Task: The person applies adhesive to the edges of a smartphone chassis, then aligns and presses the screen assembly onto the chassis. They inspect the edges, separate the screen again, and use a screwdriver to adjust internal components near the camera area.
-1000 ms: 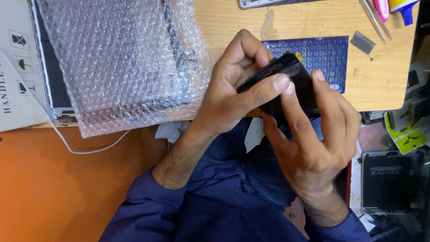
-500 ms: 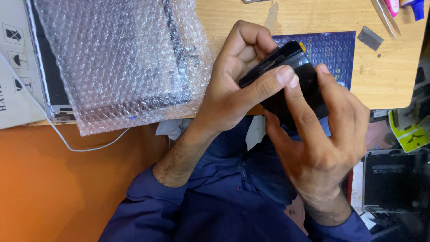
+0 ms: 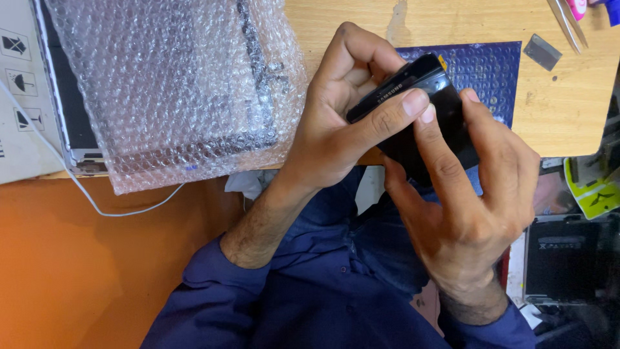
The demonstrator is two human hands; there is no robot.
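Observation:
A black smartphone is held tilted over the near edge of the wooden table, above a dark blue work mat. My left hand grips it from the left, thumb laid along its near edge and fingers curled behind its top. From below, my right hand clasps its lower half, with thumb and fingers spread across the dark glass. Both sleeves are dark blue.
A bubble-wrapped flat device lies on the table's left, partly over a laptop-like panel and a white box. A white cable hangs off the edge. Tweezers and a small grey blade lie at top right.
Both hands have shifted the phone slightly up and to the right over the mat. My right thumb has slid higher along the phone's face.

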